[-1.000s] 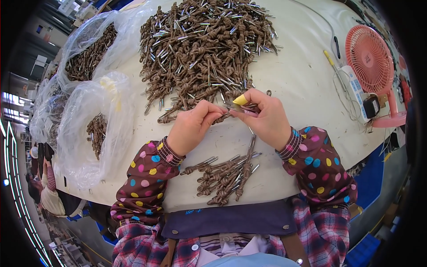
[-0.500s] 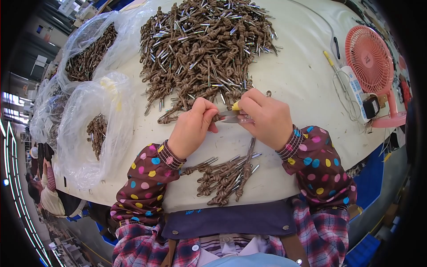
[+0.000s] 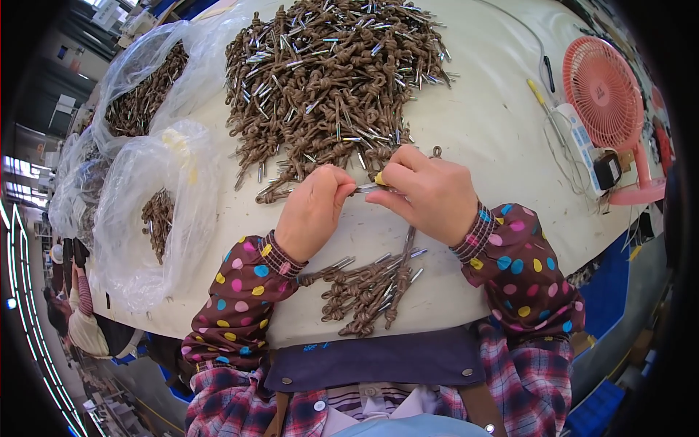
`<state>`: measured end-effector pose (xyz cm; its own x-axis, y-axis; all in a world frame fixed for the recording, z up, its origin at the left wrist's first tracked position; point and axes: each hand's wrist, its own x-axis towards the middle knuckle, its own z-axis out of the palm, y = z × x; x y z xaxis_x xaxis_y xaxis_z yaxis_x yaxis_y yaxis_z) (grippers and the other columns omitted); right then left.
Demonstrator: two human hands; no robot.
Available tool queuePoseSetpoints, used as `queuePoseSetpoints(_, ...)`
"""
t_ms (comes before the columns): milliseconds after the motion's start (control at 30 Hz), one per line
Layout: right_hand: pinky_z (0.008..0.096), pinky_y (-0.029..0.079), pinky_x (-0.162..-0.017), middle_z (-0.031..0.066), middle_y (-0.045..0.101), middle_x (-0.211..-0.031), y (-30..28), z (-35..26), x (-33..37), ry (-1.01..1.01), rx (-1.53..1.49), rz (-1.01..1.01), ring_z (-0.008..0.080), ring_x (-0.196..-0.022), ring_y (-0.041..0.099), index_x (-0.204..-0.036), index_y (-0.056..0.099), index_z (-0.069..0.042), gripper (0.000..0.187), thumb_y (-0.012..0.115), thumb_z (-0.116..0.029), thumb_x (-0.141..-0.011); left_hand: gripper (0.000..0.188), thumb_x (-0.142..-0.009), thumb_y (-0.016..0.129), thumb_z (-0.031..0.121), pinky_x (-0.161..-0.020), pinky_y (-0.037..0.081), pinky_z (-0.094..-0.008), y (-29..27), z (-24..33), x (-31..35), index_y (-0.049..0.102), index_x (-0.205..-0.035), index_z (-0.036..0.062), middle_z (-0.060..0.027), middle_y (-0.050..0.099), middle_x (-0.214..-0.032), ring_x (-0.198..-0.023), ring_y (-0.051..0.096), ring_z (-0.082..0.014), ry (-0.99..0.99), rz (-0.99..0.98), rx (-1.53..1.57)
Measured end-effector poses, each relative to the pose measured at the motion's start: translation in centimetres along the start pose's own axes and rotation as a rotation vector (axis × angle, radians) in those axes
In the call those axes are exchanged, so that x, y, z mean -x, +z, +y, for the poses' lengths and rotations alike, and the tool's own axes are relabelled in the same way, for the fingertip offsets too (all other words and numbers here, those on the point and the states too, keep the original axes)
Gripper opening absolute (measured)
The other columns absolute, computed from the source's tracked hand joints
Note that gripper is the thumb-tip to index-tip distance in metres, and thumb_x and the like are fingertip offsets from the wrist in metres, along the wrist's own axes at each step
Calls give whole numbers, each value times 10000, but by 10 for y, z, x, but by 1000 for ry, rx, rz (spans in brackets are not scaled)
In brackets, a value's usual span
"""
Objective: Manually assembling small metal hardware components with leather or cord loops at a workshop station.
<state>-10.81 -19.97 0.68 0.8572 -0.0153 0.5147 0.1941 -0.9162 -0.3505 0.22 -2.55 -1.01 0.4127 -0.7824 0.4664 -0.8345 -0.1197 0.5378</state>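
Observation:
My left hand point(image 3: 314, 211) pinches a brown cord piece, mostly hidden by the fingers, just in front of a large heap of knotted brown cords point(image 3: 328, 87) with silvery metal tips. Opposite it, my right hand point(image 3: 429, 191) grips small thread snips point(image 3: 367, 188) with a bit of yellow on them. Their metal blades point left and meet the left fingertips. Whether the blades touch the cord cannot be made out. Nearer to me, between my forearms, lies a smaller pile of knotted cords point(image 3: 368, 295).
Clear plastic bags point(image 3: 196, 211) holding more cords stand at the left of the pale table point(image 3: 502, 138). On the right are a pink fan point(image 3: 603, 91), a white power strip point(image 3: 579, 142) with a black adapter, and a yellow-handled screwdriver point(image 3: 542, 102). Another person point(image 3: 84, 313) is far left.
My hands have come slightly closer together. Less of the snips' blades shows, and the right thumb now reaches left below them. The pile between my forearms looks the same.

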Motion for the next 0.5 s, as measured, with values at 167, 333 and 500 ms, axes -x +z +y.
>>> queuePoseSetpoints(167,316,445,-512,10,531,-784,1,0,1,11,-4,-3,201,-593,568,-752,562,-113,254,714,-316,-759,148,-856,605,28,-631,470,-365,2,-2,0,468,-909,8,-134,565,-813,-726,559,-317,28,-2,22)
queuePoseSetpoints(333,328,450,-493,5,504,-793,1,1,1,3,-12,-40,185,-591,587,-779,540,-133,243,674,-335,-788,150,-840,613,17,-644,469,-359,4,-2,0,476,-902,10,-126,563,-825,-741,557,-304,69,-7,24)
queuePoseSetpoints(500,317,460,-518,18,528,-775,0,1,0,41,-97,-48,201,-609,591,-788,556,-101,260,713,-307,-765,155,-826,619,-5,-663,473,-346,5,0,1,484,-899,15,-124,569,-851,-750,559,-293,82,40,45)
